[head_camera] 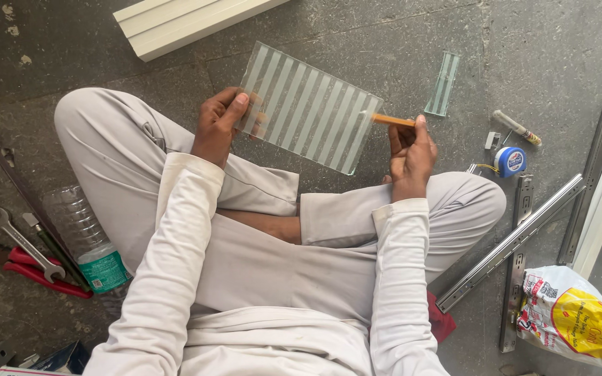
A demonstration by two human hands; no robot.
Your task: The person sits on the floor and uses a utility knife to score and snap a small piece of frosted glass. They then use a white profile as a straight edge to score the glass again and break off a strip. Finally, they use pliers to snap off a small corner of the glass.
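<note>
A striped glass pane (pixel 308 108) is being held up above the crossed legs, its long axis running from near left to far right. Its left edge is being pinched by the left hand (pixel 219 125), fingers clamped on it. An orange pencil (pixel 393 120) is being gripped in the closed right hand (pixel 410 154), its tip touching the pane's right edge. A yellow-and-white printed bag (pixel 576 317) is lying at near right; a blue tape measure (pixel 509 161) is lying right of the hands; a clear bottle with a green label (pixel 85 240) is lying at left.
</note>
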